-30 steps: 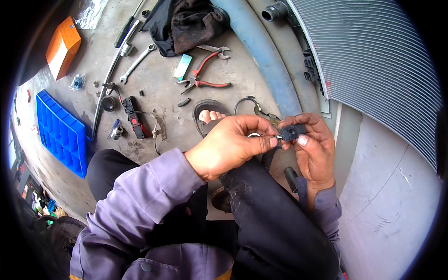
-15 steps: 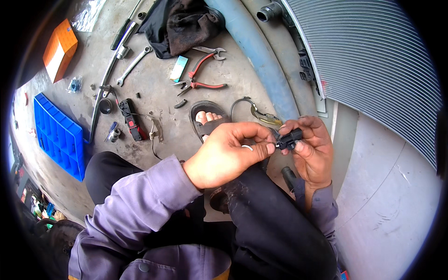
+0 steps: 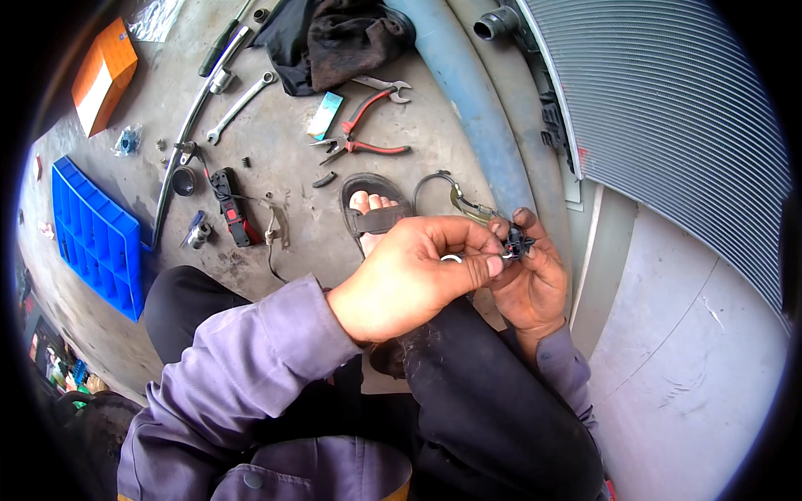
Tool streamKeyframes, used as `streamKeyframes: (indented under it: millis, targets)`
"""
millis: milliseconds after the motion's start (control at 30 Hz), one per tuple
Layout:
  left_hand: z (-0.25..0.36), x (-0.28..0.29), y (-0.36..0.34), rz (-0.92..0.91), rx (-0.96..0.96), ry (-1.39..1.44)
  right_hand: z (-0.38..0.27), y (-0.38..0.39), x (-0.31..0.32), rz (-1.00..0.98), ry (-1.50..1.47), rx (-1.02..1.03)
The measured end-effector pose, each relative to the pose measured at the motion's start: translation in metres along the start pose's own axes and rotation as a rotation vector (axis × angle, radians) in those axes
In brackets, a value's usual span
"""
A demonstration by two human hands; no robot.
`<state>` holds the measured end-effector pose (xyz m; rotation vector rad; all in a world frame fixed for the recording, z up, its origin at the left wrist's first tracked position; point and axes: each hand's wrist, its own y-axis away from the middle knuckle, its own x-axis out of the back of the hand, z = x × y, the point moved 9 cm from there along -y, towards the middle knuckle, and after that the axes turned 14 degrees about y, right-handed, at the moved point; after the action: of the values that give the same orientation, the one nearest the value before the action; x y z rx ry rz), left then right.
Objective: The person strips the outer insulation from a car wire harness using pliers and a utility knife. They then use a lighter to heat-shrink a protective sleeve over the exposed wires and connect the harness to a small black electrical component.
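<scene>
A person sits on a concrete floor (image 3: 284, 179), seen from above, with both hands raised over the lap and meeting just right of centre. The right hand (image 3: 530, 280) cups a small black connector (image 3: 518, 244) from below and behind, its fingers curled loosely around it and its thumb rising beside it. The left hand (image 3: 409, 275) reaches across from the left, thumb and forefinger pressed together in a pinch right at the connector's left side — it seems to grip a thin metal pin or clip there, though the part is too small to be sure. So the connector lies directly to the right of the left fingertips, touching or nearly touching them, with the right hand the nearer and the one bearing it. Its long axis cannot be told at this size.

Just beyond the hands a sandalled foot (image 3: 373, 210) rests on the floor, with a looped wire with a clip (image 3: 455, 196) beside it. Farther off lie red-handled pliers (image 3: 363, 125), a spanner (image 3: 241, 104), a dark rag (image 3: 334, 37) and a small black and red tool (image 3: 230, 204). A blue plastic tray (image 3: 92, 238) sits at the left, an orange box (image 3: 104, 73) above it, and a finned radiator (image 3: 668, 125) fills the upper right — well apart from the hands.
</scene>
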<state>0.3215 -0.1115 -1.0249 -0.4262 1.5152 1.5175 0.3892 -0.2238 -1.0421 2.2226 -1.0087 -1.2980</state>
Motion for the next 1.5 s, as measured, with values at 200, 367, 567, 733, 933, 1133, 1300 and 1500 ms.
streamKeyframes:
  millis: [200, 367, 567, 733, 933, 1133, 1300, 1500]
  targets:
    - [0.016, 0.005, 0.003, -0.048, -0.149, -0.335, -0.038, 0.006, -0.026, 0.06, 0.654, 0.108]
    - [0.028, -0.001, 0.016, -0.146, -0.416, -0.658, -0.024, 0.022, -0.038, 0.064, 0.85, -0.079]
    - [0.016, -0.002, 0.019, -0.188, -0.376, -0.578, -0.038, 0.033, -0.061, 0.12, 1.149, 0.221]
    - [-0.006, 0.01, 0.012, -0.242, -0.266, -0.29, -0.05, 0.027, -0.111, -0.146, 1.62, 0.584]
    - [-0.003, 0.01, 0.014, -0.228, -0.164, -0.184, -0.049, 0.025, -0.104, -0.137, 1.49, 0.572]
    - [-0.001, 0.01, 0.015, -0.266, -0.246, -0.205, -0.045, 0.026, -0.098, -0.122, 1.454, 0.535]
    - [-0.002, 0.011, 0.016, -0.27, -0.24, -0.218, -0.044, 0.025, -0.096, -0.113, 1.422, 0.545]
    - [-0.001, 0.013, 0.016, -0.242, -0.242, -0.213, -0.044, 0.024, -0.099, -0.121, 1.429, 0.557]
